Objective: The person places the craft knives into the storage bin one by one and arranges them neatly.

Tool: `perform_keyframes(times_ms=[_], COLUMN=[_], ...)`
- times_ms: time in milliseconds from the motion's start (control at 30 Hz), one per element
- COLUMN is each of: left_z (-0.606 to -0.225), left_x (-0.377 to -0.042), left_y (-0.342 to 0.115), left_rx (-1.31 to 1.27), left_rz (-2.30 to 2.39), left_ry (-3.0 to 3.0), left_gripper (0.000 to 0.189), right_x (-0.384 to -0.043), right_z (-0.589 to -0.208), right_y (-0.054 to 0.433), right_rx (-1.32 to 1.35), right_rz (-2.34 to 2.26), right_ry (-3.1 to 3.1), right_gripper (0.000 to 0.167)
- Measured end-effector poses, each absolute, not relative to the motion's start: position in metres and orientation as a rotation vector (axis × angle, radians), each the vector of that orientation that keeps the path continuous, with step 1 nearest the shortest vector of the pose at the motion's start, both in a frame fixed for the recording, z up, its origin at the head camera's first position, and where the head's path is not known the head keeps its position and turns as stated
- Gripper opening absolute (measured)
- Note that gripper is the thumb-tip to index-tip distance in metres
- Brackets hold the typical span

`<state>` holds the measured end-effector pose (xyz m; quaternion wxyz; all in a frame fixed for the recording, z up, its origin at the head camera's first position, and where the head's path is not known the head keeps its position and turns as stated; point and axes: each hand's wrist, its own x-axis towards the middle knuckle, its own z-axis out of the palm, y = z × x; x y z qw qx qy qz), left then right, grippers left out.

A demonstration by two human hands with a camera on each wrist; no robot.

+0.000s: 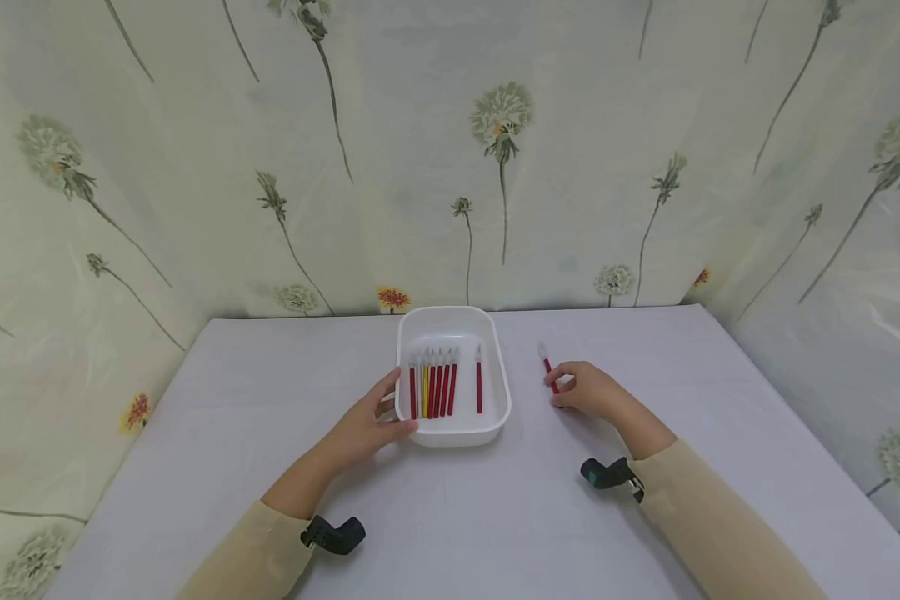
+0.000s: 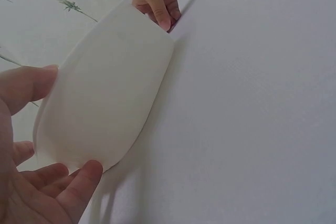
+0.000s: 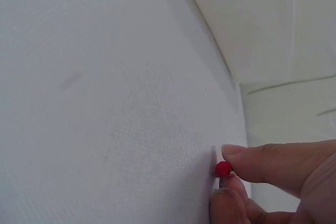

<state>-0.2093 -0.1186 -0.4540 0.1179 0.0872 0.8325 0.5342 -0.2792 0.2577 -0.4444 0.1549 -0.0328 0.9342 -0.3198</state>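
Observation:
A white plastic tray (image 1: 453, 439) stands on the table with slim, pen-like sticks inside, each with a clear pointed cap. Several red sticks (image 1: 440, 392) lie side by side at its left, with a yellow stick (image 1: 424, 392) among them. One red stick (image 1: 479, 386) lies apart at the right. My left hand (image 1: 367, 429) grips the tray's left side, thumb at the near corner and fingers along the wall (image 2: 105, 87). To the right of the tray, my right hand (image 1: 585, 389) pinches another red stick (image 1: 547, 365) close over the table, its capped end pointing away. Its round red end (image 3: 223, 169) shows between thumb and fingers.
A pale cloth covers the table (image 1: 450, 517). Behind it and at both sides hangs a curtain (image 1: 412, 167) printed with dandelions. Each sleeve carries a black wrist device, one at the left cuff (image 1: 333, 535) and one at the right cuff (image 1: 607, 473).

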Motion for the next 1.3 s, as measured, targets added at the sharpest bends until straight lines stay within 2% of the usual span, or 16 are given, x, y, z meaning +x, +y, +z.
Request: perform_keyframes(times_ms=[1300], left_z=[-0.455], left_x=[-0.21], left_y=[-0.119], left_rx=[0.245], left_rz=[1.563], left_ry=[2.434], left_gripper=[0.097], right_x=[-0.253], right_z=[-0.406], right_y=[0.246], right_rx=[-0.163], right_rz=[-1.256], right_ry=[2.498], right_gripper=[0.048])
